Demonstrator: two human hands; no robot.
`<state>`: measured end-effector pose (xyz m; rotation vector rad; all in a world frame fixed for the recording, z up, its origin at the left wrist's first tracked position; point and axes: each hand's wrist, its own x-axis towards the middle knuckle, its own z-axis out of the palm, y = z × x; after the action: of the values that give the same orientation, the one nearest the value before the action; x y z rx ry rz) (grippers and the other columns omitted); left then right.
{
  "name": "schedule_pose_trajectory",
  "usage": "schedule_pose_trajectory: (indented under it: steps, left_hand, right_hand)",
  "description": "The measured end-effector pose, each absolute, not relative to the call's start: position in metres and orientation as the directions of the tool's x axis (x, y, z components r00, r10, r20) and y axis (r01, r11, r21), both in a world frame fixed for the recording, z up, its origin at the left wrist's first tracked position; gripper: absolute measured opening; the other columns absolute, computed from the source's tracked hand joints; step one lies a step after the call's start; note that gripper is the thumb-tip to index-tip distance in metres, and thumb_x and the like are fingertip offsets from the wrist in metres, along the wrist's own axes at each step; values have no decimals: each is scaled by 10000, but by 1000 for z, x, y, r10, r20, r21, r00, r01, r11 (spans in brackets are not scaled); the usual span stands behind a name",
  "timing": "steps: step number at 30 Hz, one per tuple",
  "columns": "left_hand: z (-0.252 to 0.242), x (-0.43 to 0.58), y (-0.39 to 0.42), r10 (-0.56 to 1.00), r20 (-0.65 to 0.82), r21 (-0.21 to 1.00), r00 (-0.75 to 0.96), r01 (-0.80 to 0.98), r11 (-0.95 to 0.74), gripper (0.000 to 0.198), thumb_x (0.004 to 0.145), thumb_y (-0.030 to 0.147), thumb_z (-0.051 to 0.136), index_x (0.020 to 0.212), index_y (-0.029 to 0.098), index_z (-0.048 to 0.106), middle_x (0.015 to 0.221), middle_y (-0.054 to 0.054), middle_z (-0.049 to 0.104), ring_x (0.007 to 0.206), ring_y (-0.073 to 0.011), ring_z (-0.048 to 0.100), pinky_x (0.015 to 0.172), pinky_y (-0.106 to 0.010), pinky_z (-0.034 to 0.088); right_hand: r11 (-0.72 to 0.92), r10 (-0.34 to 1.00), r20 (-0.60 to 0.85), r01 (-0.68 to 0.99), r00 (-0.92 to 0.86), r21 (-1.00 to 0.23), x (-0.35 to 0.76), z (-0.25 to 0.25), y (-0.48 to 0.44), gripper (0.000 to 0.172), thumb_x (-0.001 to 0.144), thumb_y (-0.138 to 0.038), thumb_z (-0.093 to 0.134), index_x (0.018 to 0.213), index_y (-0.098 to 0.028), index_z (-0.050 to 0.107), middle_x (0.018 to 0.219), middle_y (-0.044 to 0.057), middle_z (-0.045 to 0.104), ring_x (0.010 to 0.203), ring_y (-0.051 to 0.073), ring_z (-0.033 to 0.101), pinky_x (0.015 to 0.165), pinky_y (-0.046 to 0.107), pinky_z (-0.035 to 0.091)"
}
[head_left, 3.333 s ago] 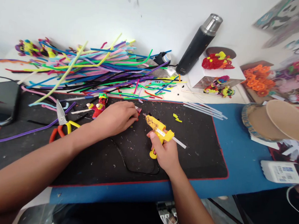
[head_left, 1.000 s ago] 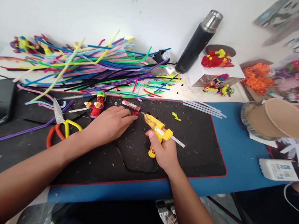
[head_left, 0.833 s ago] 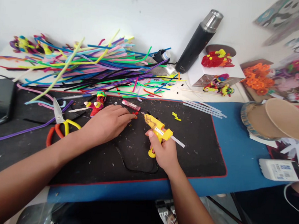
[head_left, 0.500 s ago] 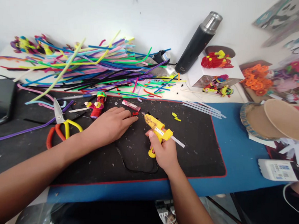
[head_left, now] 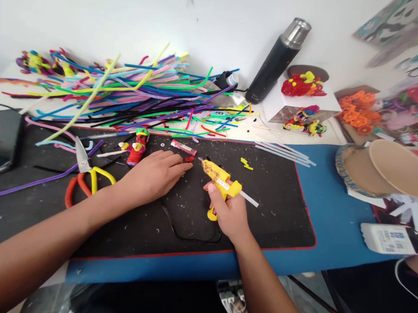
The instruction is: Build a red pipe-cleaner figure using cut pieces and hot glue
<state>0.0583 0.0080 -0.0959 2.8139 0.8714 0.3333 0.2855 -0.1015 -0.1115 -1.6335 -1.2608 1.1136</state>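
My right hand [head_left: 228, 212] is wrapped round the handle of a yellow hot glue gun [head_left: 217, 173]. A clear glue stick pokes out of the gun's back end, and its nozzle points up and left. Palm down on the black mat [head_left: 272, 222] lies my left hand [head_left: 156, 174], its visible fingers stretched toward the nozzle. Just beyond those fingertips is a small red piece [head_left: 189, 159]. What lies under the left palm is hidden. A pink lighter [head_left: 183, 148] rests above the fingers. To the left are a red pipe-cleaner figure [head_left: 137, 147] and scissors [head_left: 83, 160] with orange and yellow handles.
Many coloured pipe cleaners [head_left: 128, 90] are heaped along the wall. A black thermos [head_left: 274, 61] stands behind the mat. Loose glue sticks [head_left: 283, 152] and yellow bits [head_left: 246, 163] lie to the right. Farther right are a round container [head_left: 353, 172] and a white box [head_left: 388, 238].
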Motion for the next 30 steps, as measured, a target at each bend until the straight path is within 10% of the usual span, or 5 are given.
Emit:
schedule_pose_trajectory:
  steps: [30]
  left_hand:
    - [-97,86,21,665,70,237,743,635,-735,276,1059,223,475,1036,159,742,1097,-140,765,1029,-306,725,930,-473,585]
  right_hand:
    - [-213,975,-185,282,122,-935,285,-113,-103,401,1010,-540,590,874,-185,717,589,-19,569,507,145,556,509,250,459]
